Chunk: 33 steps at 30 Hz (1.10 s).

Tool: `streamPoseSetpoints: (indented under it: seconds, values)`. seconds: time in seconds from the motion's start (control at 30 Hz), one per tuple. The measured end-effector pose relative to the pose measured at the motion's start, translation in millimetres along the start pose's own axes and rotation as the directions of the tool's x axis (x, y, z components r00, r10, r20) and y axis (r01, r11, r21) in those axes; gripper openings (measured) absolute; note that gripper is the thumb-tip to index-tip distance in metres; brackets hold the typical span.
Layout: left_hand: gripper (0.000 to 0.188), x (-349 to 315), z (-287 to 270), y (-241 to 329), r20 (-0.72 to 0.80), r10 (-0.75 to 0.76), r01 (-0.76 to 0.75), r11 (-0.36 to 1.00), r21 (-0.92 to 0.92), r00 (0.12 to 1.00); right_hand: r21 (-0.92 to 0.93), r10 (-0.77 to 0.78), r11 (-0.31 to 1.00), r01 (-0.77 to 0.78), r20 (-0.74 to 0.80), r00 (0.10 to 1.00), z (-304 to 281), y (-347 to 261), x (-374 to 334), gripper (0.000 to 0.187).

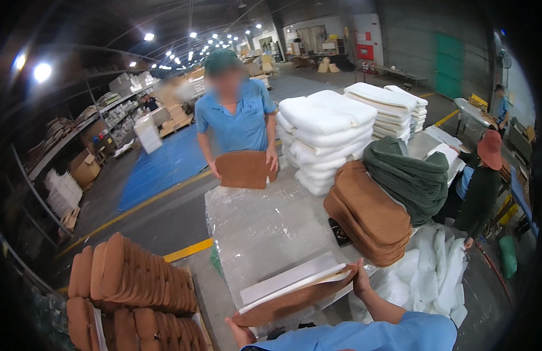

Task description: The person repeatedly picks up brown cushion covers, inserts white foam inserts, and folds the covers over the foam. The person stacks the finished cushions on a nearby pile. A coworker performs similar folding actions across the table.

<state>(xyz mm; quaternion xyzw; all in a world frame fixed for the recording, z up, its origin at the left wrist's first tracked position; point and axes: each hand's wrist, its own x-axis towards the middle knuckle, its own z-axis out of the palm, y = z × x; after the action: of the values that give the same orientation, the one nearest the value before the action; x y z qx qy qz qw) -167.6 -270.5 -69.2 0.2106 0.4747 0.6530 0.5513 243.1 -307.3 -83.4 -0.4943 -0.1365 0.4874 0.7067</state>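
Stretched between my two hands is a long brown cushion [297, 301], tilted up on its edge, with a white layer showing along its upper side. My left hand [240, 332] grips its left end near the bottom of the picture. At the opposite end, my right hand [361, 279] has its fingers closed round the corner. Just beyond the cushion, a flat white strip [288, 278] lies on the plastic-covered table [265, 225]. Across the table, a person in a blue shirt [236, 126] holds another brown cushion [243, 169] at the table edge with both hands.
Right of me are folded brown covers [367, 213], a dark green fabric pile [405, 175] and stacked white padding [326, 134]. Brown cushions [136, 275] stand in rows at lower left. White bundles [429, 275] sit beside the table, near a person in a red hat [489, 149].
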Motion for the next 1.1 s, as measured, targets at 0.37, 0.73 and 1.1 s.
streamPoseSetpoints:
  seconds: [0.37,0.73,1.1]
  values:
    - [0.075,2.9,-1.9,46.0,-0.014,-0.004,0.004,1.000,-0.009,1.000,0.129,-0.049,0.991,0.045,0.028,0.998,20.0,1.8,7.0,0.071]
    - [0.069,0.0,-14.6,13.8,-0.015,-0.104,0.104,0.994,-0.038,0.994,0.165,0.143,0.974,-0.153,0.070,0.987,-19.9,58.7,23.5,0.064]
    - [0.068,5.1,-23.0,7.7,-0.026,-0.126,0.125,0.992,-0.030,0.992,-0.058,0.115,0.991,-0.117,-0.036,0.993,-14.2,57.1,14.2,0.048]
